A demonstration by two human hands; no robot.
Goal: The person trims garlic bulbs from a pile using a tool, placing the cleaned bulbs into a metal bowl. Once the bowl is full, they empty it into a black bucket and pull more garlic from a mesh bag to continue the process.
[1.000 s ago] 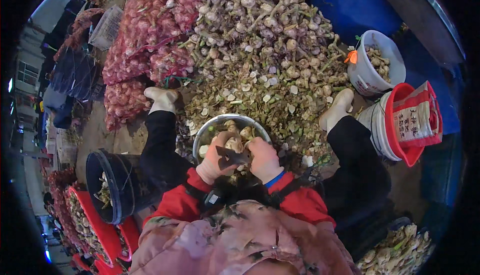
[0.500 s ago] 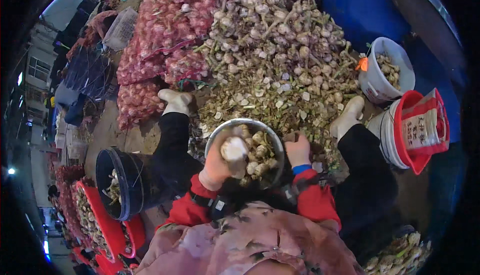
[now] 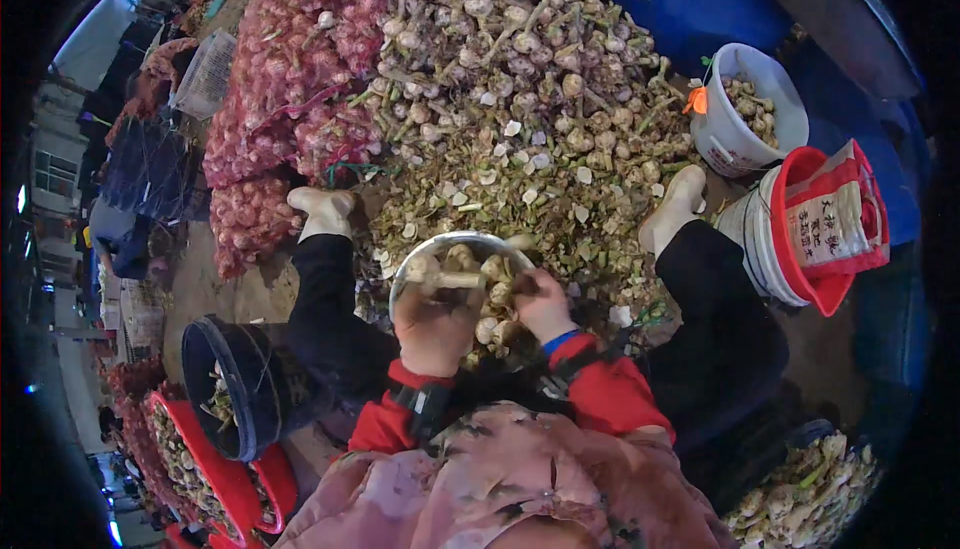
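My left hand [image 3: 435, 334] is closed around a garlic bulb [image 3: 424, 272] over the left side of a round metal bowl [image 3: 465, 237]. The bulb's pale stem points right, toward my right hand [image 3: 544, 309]. That hand is closed at the bowl's right rim, with its fingertips curled in over the garlic; what they grip, if anything, is hidden. More garlic bulbs [image 3: 488, 330] lie in the bowl, which sits between my legs. Beyond it spreads a litter of cut stems and root discs [image 3: 490, 184].
A large garlic heap [image 3: 540, 49] rises ahead, beside red mesh sacks [image 3: 285, 79] of garlic. At right stand a white bucket [image 3: 715, 134] and a red basin [image 3: 800, 164] on stacked pails. At left are a black bucket [image 3: 215, 389] and a red tub [image 3: 190, 419] holding garlic.
My right hand has moved left, from beside the bowl to over its rim. The pale bulb earlier in my left hand showed its round face; now a bulb with a long stem is held there.
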